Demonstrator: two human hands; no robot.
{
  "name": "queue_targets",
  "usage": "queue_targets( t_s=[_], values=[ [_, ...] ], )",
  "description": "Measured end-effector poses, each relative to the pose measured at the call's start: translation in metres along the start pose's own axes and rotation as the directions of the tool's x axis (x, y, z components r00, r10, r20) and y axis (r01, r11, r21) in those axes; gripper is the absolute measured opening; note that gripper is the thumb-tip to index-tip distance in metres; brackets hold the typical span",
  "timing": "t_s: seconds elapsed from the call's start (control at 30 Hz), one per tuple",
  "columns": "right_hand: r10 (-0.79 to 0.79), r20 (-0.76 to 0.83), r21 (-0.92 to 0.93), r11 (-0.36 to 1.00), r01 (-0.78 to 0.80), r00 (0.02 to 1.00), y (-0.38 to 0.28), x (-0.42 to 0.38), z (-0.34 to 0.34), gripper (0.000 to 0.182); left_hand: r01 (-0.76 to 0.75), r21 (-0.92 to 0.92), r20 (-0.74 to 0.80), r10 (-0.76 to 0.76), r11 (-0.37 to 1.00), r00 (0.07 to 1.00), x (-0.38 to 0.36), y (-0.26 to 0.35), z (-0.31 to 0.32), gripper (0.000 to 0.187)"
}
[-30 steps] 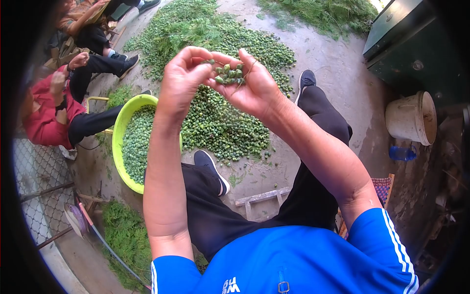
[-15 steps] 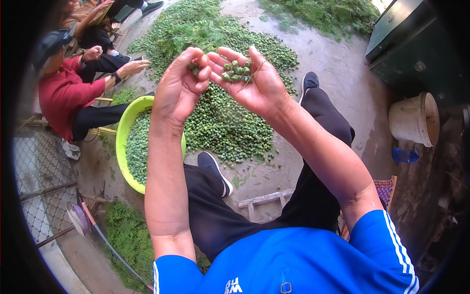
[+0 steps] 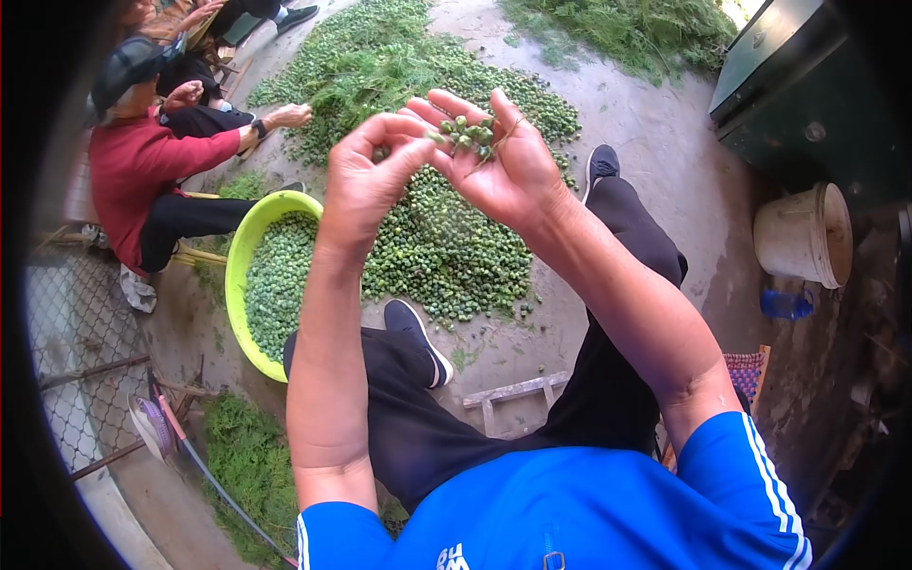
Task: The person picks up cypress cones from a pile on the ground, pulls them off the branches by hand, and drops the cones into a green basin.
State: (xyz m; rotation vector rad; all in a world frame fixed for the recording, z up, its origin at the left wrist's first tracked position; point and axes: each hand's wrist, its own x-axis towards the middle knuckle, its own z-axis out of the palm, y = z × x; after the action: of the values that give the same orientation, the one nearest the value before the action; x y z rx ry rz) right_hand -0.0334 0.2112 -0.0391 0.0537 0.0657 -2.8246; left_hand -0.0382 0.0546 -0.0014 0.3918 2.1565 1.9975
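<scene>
Grey concrete floor (image 3: 655, 123) spreads beneath the hands, with a broad pile of green pods (image 3: 446, 266) below them. Taking the hands as the dial's centre, a heap of feathery greenery (image 3: 627, 33) lies at two o'clock, a whitish bucket (image 3: 793, 233) between three and four, a yellow-green basin (image 3: 236, 304) filled with pods between seven and eight, and a co-worker in a red sleeve (image 3: 204, 152) at nine. At the centre, the right hand (image 3: 513, 176) is palm up, fingers extended, a small cluster of pods (image 3: 465, 135) resting on it. Just beside its palm, the left hand (image 3: 366, 185) pinches a single pod (image 3: 435, 138) between thumb and forefinger, its other fingers curled.
</scene>
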Motion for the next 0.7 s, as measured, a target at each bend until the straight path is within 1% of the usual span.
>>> queue_targets(
  t_s=[0.03,0.07,0.13,0.27,0.33,0.37,0.4,0.47,0.53,0.6,0.63,0.67,0.7],
  values=[
    [0.007,0.001,-0.004,1.0,-0.007,1.0,-0.001,0.0,0.0,0.061,0.037,-0.217,0.027,-0.032,0.976,0.999,0.003,-0.006,-0.007,0.015],
    [0.013,0.004,-0.008,1.0,-0.013,1.0,-0.002,-0.001,0.0,0.061,0.097,-0.41,0.081,-0.07,0.907,0.994,0.004,-0.003,-0.013,0.018],
    [0.013,-0.005,-0.016,1.0,-0.013,1.0,0.0,-0.002,0.0,0.061,0.128,-0.58,0.057,-0.116,0.804,0.992,0.0,0.012,-0.012,0.018],
    [0.018,-0.016,-0.055,0.998,-0.019,1.0,0.002,-0.004,0.001,0.061,0.142,-0.589,0.031,-0.154,0.795,0.988,-0.001,0.012,-0.012,0.018],
    [0.026,-0.02,-0.064,0.998,-0.027,0.999,0.003,-0.003,0.001,0.06,0.093,-0.405,0.063,-0.073,0.91,0.995,0.003,-0.003,-0.015,0.019],
    [0.029,-0.021,-0.078,0.996,-0.031,0.999,0.004,-0.003,0.001,0.06,0.065,-0.339,0.068,-0.045,0.939,0.997,0.003,-0.009,-0.015,0.017],
    [0.028,-0.022,-0.078,0.996,-0.03,0.999,0.004,-0.003,0.0,0.06,0.066,-0.339,0.069,-0.045,0.938,0.997,0.003,-0.011,-0.012,0.017],
    [0.009,-0.055,-0.121,0.993,-0.016,0.998,0.006,-0.004,0.0,0.061,0.002,-0.069,-0.049,-0.006,0.998,0.999,0.001,-0.013,-0.002,0.015],
    [0.016,-0.063,-0.129,0.991,-0.025,0.998,0.006,-0.004,-0.001,0.061,0.017,-0.071,-0.041,-0.02,0.997,0.999,0.001,-0.01,0.003,0.013],
    [0.013,-0.051,-0.169,0.985,-0.022,0.999,0.009,-0.003,-0.004,0.058,-0.104,0.165,-0.094,0.121,0.981,0.988,0.003,-0.019,0.004,0.011],
    [0.015,-0.055,-0.167,0.986,-0.024,0.998,0.009,-0.001,-0.005,0.058,-0.183,0.212,-0.119,0.211,0.96,0.97,0.005,-0.024,0.008,0.009],
    [0.001,-0.059,-0.181,0.983,-0.011,0.998,0.009,0.0,-0.007,0.058,-0.177,0.212,-0.12,0.205,0.961,0.971,0.005,-0.026,0.008,0.009],
    [-0.015,-0.06,-0.196,0.981,0.002,0.998,0.009,0.001,-0.007,0.058,-0.175,0.319,-0.118,0.223,0.932,0.968,0.004,-0.024,0.008,0.007]
  ],
)
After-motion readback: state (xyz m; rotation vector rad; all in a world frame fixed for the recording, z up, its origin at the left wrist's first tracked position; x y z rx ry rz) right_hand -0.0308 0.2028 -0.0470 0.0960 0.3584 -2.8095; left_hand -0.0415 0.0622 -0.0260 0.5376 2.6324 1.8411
